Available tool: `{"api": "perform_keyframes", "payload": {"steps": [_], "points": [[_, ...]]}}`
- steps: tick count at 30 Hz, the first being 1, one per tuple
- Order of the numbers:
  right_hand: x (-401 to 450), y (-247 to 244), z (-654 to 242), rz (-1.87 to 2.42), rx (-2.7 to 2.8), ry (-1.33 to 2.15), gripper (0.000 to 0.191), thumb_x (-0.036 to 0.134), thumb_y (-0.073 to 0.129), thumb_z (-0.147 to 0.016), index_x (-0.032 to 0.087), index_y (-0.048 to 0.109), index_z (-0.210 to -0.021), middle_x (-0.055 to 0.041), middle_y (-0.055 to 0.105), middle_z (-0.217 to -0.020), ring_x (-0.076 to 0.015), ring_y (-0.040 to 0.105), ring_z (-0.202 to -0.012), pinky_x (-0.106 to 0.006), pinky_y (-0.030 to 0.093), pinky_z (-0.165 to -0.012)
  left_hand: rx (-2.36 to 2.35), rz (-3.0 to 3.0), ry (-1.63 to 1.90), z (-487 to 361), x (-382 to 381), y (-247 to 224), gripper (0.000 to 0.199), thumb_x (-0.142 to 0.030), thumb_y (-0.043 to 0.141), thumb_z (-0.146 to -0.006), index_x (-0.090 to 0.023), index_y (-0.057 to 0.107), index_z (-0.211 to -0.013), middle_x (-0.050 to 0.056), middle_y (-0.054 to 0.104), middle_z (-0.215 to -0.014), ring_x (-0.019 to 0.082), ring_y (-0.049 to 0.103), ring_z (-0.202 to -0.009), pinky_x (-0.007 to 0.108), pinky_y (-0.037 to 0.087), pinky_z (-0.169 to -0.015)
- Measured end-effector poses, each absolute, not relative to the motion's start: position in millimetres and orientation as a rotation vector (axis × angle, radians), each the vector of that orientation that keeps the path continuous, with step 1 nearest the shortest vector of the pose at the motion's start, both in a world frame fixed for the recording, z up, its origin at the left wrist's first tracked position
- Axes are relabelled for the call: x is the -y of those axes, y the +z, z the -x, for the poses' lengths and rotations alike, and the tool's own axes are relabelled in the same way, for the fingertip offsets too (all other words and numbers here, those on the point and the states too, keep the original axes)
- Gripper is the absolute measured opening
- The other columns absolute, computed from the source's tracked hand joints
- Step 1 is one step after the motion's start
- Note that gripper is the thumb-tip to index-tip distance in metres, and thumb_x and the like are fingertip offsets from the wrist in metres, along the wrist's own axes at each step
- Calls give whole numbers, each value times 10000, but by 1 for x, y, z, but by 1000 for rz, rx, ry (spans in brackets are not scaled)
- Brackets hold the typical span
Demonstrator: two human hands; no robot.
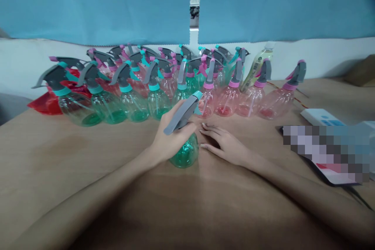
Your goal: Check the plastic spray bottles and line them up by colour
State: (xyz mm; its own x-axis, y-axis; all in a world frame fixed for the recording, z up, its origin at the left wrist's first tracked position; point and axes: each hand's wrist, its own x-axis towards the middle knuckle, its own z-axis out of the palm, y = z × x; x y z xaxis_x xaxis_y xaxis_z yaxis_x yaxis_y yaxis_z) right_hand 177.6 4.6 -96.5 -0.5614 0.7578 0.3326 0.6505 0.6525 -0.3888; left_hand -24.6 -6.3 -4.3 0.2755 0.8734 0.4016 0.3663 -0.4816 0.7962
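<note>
A green spray bottle (185,155) with a grey trigger head and teal nozzle is upright on the wooden table, close in front of me. My left hand (169,136) is wrapped round its neck, just beneath the spray head; some of its fingers are hidden behind the bottle. To the right of that bottle, my right hand (224,143) rests low over the tabletop, fingers stretched out and holding nothing. Its fingertips come near the bottle's side. Behind both hands stands a row of spray bottles, green ones (134,105) on the left and pink ones (228,101) on the right.
More spray bottles crowd behind the front row. A red plastic bag (47,103) lies at the left, and a yellowish labelled bottle (258,66) leans among the bottles. At right are a blurred phone-like device (325,160) and a white box (320,117). A blue sheet (117,4) covers the wall.
</note>
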Motion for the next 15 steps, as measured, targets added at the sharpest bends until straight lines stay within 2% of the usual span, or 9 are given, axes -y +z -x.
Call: {"api": "perform_keyframes", "payload": {"steps": [5, 8, 12, 15], "points": [[-5, -96, -177, 1112, 2403, 311, 531, 485, 472, -897, 151, 501, -1309, -143, 528, -1348, -267, 442, -1286, -474, 363, -1067, -996, -1923, 1077, 22, 2, 2, 495, -71, 498, -728, -284, 541, -1173, 2, 655, -986, 137, 607, -702, 304, 519, -720], [-5, -97, -178, 1101, 2405, 315, 530, 485, 471, -898, 151, 500, -1309, -144, 531, -1344, -268, 442, -1286, -483, 357, -1066, -909, -1953, 985, 23, -3, 3, 530, -78, 552, -701, -261, 517, -1197, 17, 644, -1081, 146, 638, -800, 285, 530, -757], [-5, -97, -178, 1092, 2396, 312, 522, 487, 467, -901, 159, 503, -1305, -143, 522, -1353, -268, 441, -1287, -492, 363, -1059, -921, -2048, 895, 28, -6, 4, 601, -54, 558, -666, -266, 500, -1226, 17, 650, -1074, 166, 644, -882, 296, 527, -792], [-5, -98, -178, 1095, 2399, 310, 537, 487, 473, -898, 147, 496, -1313, -146, 518, -1357, -260, 439, -1289, -471, 365, -1063, -949, -2081, 886, 28, -3, 6, 580, -37, 538, -655, -280, 540, -1183, 11, 663, -1032, 174, 641, -890, 309, 527, -794]]}}
